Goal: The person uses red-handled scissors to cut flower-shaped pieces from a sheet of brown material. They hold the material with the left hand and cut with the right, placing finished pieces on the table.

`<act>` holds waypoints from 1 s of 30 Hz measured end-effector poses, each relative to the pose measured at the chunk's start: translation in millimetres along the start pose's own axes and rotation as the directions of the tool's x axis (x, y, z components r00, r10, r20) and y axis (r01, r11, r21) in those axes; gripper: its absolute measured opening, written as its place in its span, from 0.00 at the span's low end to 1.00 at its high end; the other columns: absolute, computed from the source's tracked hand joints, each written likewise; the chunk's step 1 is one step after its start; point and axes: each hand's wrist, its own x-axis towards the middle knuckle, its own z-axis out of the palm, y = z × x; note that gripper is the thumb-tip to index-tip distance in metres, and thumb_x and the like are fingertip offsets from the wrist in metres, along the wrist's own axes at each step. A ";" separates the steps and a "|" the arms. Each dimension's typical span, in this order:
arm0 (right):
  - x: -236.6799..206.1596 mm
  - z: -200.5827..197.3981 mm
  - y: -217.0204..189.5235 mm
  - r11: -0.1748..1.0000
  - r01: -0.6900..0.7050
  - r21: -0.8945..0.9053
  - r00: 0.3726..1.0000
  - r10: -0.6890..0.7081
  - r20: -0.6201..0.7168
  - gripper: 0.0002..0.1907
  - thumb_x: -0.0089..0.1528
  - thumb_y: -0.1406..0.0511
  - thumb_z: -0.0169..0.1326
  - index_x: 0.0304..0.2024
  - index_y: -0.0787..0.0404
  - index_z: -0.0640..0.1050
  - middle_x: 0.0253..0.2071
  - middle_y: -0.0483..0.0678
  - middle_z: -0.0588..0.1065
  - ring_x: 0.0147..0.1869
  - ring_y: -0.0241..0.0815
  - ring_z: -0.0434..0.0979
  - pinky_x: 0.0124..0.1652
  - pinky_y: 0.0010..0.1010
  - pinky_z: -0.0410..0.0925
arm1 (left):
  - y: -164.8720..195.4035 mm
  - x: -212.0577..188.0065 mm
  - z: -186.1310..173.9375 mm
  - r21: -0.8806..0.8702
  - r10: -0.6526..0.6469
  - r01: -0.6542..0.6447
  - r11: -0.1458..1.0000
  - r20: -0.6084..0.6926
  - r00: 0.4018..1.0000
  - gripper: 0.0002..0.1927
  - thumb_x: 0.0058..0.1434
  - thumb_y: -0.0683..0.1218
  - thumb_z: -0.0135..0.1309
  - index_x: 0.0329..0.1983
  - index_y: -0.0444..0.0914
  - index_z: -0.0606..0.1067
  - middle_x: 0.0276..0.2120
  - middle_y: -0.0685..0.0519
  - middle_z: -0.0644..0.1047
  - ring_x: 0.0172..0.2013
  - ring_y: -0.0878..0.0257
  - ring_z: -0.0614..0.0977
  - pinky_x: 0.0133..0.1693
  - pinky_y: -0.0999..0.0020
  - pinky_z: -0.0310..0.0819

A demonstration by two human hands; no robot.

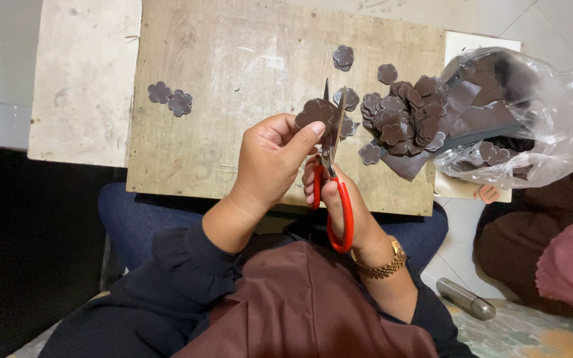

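Brown flower cut-out (pixel 314 111), thin, light, floppy by my judgement: pinch at petal edge.
Left hand (pixel 270 159) pinches it; right hand (pixel 339 202) grips red scissors (pixel 333 179), blades parted, near board's (pixel 233 99) front edge.

Plastic bag (pixel 552 113) cut off rightward

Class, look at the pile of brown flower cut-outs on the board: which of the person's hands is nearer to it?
Right. The right hand, working the red scissors, sits just below-left of the pile; the left hand is farther left.
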 end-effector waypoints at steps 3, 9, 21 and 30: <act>0.5 -0.8 -0.9 0.999 0.024 -0.025 1.000 -0.023 0.008 0.42 0.68 0.36 0.41 0.61 0.67 0.67 0.45 0.45 0.69 0.45 0.34 0.68 0.45 0.27 0.67 | -0.5 0.1 -0.6 -0.017 -0.020 0.020 1.000 0.000 1.000 0.09 0.67 0.43 0.58 0.33 0.32 0.76 0.27 0.54 0.79 0.25 0.73 0.76 0.27 0.77 0.70; 0.2 0.4 -4.6 0.999 -0.009 0.037 1.000 0.009 0.025 0.42 0.67 0.36 0.44 0.59 0.66 0.67 0.44 0.44 0.67 0.45 0.34 0.67 0.45 0.27 0.66 | 3.5 -0.9 0.0 -0.093 -0.070 0.071 0.993 0.012 0.997 0.09 0.66 0.43 0.57 0.33 0.32 0.75 0.25 0.54 0.79 0.21 0.73 0.75 0.22 0.76 0.69; 0.7 6.1 -4.2 0.969 -0.020 0.248 0.999 0.009 0.043 0.34 0.66 0.37 0.51 0.47 0.60 0.65 0.37 0.42 0.61 0.38 0.32 0.59 0.39 0.23 0.60 | -3.3 -0.9 0.0 0.002 -0.004 0.004 1.000 -0.012 1.000 0.08 0.67 0.43 0.59 0.35 0.33 0.77 0.28 0.56 0.79 0.27 0.74 0.75 0.30 0.79 0.71; 0.0 1.9 -3.9 0.948 -0.094 0.303 0.994 0.070 0.088 0.34 0.64 0.37 0.53 0.45 0.59 0.65 0.35 0.40 0.60 0.35 0.31 0.57 0.35 0.21 0.57 | -7.1 2.7 -5.9 0.030 -0.011 0.010 0.999 0.013 1.000 0.07 0.67 0.42 0.58 0.36 0.32 0.78 0.30 0.54 0.81 0.30 0.74 0.77 0.33 0.77 0.73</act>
